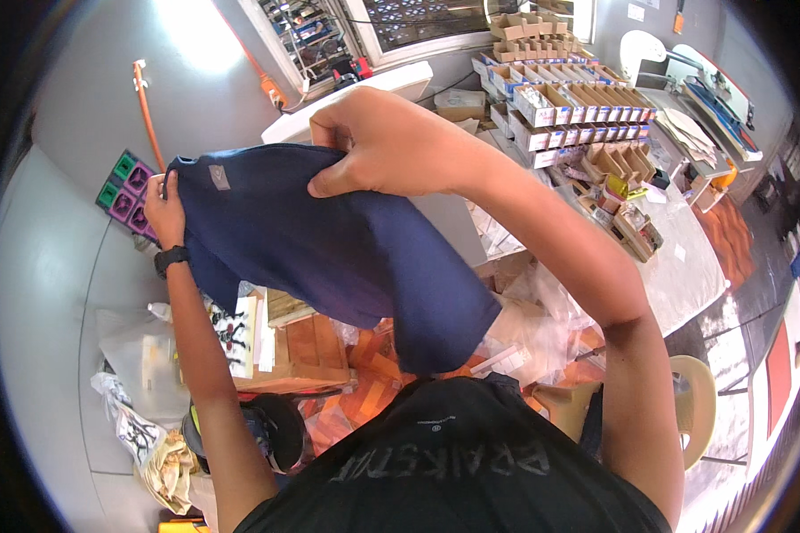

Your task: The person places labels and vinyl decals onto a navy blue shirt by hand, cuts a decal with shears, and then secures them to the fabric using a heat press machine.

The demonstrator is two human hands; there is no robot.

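A navy blue cloth garment [329,240] hangs in the air in front of me, held up between my two hands. A small grey label [220,178] sits near its upper left edge. My left hand [164,209], with a black band on its wrist, pinches the left end of that edge. Farther right and higher, my right hand [378,147] grips the top edge between thumb and fingers. The cloth's lower right corner droops toward my chest. Folds hide what kind of garment it is.
To the right, a table [684,266] bears rows of cardboard bins [578,102] and small boxes. A press-like machine [716,84] stands at far right. Below the cloth is a wooden box [316,355]. A beige chair [698,404] is beside me; plastic wrap [542,329] lies about.
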